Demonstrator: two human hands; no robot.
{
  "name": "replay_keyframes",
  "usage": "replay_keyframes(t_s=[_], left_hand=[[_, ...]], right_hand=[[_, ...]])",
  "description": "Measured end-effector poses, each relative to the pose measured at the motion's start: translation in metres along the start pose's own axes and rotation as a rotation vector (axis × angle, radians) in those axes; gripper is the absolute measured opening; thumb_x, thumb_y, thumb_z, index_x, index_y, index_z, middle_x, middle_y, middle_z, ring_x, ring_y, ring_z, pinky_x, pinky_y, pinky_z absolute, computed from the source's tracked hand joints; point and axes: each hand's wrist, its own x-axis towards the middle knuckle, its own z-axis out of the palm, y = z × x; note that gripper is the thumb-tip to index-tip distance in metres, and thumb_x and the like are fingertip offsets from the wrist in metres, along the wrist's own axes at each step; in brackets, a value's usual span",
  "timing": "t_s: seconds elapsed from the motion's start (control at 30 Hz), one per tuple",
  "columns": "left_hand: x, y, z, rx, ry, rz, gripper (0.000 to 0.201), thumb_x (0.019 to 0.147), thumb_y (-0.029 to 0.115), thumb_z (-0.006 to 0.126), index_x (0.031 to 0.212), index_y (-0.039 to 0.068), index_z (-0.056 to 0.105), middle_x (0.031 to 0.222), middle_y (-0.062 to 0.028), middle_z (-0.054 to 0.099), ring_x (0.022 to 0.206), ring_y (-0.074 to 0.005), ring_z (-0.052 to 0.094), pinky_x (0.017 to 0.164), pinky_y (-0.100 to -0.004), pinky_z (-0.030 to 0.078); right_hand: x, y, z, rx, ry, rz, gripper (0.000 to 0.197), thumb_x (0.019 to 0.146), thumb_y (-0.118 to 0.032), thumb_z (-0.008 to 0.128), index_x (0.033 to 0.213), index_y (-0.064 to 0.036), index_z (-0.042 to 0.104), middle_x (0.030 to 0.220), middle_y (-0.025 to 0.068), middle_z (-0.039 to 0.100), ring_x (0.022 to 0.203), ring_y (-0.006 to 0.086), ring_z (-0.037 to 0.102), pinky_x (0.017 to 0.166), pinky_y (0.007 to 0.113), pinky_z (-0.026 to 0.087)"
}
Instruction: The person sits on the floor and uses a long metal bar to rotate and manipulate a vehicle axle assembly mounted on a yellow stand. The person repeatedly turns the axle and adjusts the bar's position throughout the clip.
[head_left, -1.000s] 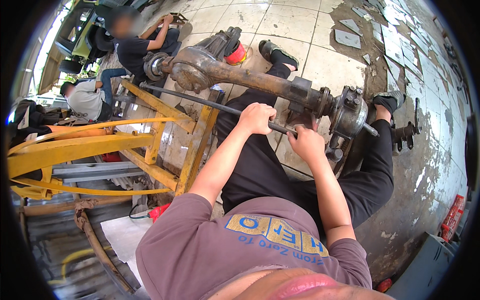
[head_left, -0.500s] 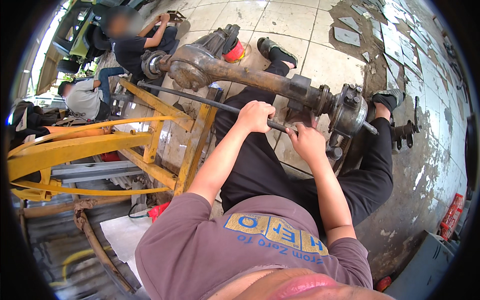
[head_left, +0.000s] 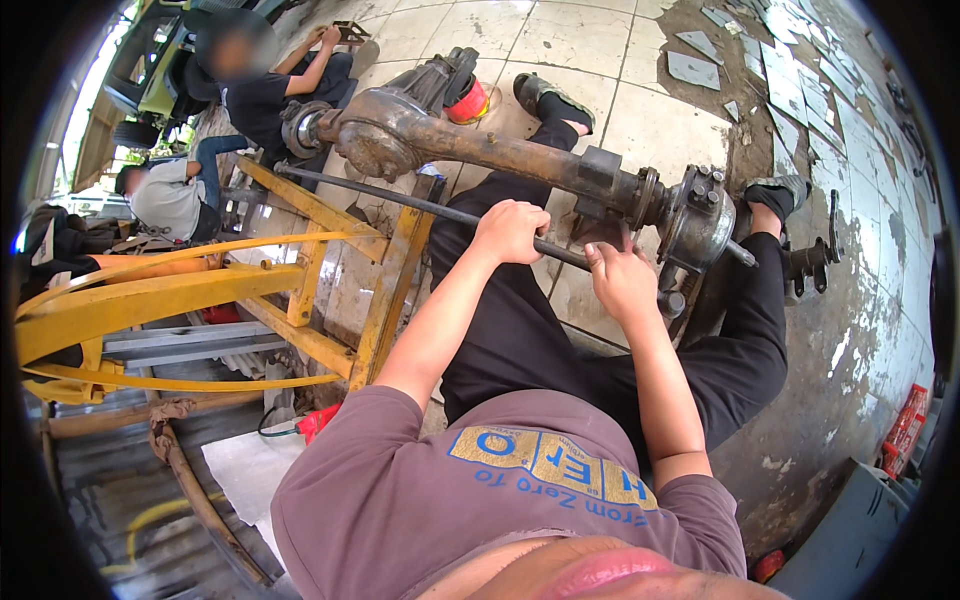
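Observation:
A long dark metal rod (head_left: 385, 192) runs slantwise in front of me, nearly alongside a rusty vehicle axle (head_left: 490, 150). My left hand (head_left: 512, 232) is closed around the rod, knuckles up, above my thigh. Near the rod's right end, my right hand (head_left: 625, 280) is closed on it with the thumb on top; its other fingers are partly hidden. The axle's bulging differential housing (head_left: 380, 138) lies to the far left. At its right end, a bolted round hub (head_left: 697, 222) sits just beyond my right hand, between my spread legs.
A yellow metal frame (head_left: 160, 315) fills the left side. Two people (head_left: 262, 115) sit at the far left. A red bucket (head_left: 468, 103) stands behind the axle. Broken tiles (head_left: 695, 70) lie at the far right. A grey-blue box (head_left: 840, 540) is at the lower right.
My right hand has shifted slightly right along the rod, its thumb now lying more upright. My left hand, the rod and the axle look unmoved.

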Motion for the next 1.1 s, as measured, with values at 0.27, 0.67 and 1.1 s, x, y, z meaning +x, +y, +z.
replay_keyframes(t_s=[0.27,0.67,1.1], left_hand=[[0.0,0.002,-0.003,0.009,-0.017,-0.017,0.024,0.067,0.014,0.085,0.084,0.011,0.068,0.085,-0.0038,0.074,0.094,-0.0313,0.076,0.083,-0.0469,0.056],[0.001,-0.003,0.002,-0.019,-0.012,-0.005,0.021,0.069,0.017,0.084,0.082,0.011,0.068,0.084,-0.0049,0.074,0.091,-0.0327,0.076,0.082,-0.0467,0.057],[0.002,0.0,0.001,0.0,-0.004,-0.001,0.021,0.069,0.017,0.084,0.082,0.011,0.068,0.084,-0.0045,0.074,0.092,-0.0321,0.076,0.082,-0.047,0.057]], right_hand=[[0.0,-0.004,-0.007,-0.06,-0.035,0.022,0.06,0.121,-0.05,0.052,0.097,-0.0039,0.082,0.073,0.0246,0.076,0.084,0.0461,0.08,0.122,0.056,0.053],[0.002,-0.004,0.0,-0.062,-0.034,0.067,0.056,0.117,-0.046,0.06,0.086,-0.0043,0.081,0.07,0.0222,0.074,0.077,0.0426,0.08,0.116,0.054,0.058],[0.001,0.0,0.0,-0.092,-0.071,0.064,0.056,0.116,-0.05,0.062,0.088,-0.0047,0.081,0.076,0.022,0.078,0.082,0.0423,0.081,0.08,0.055,0.066]])
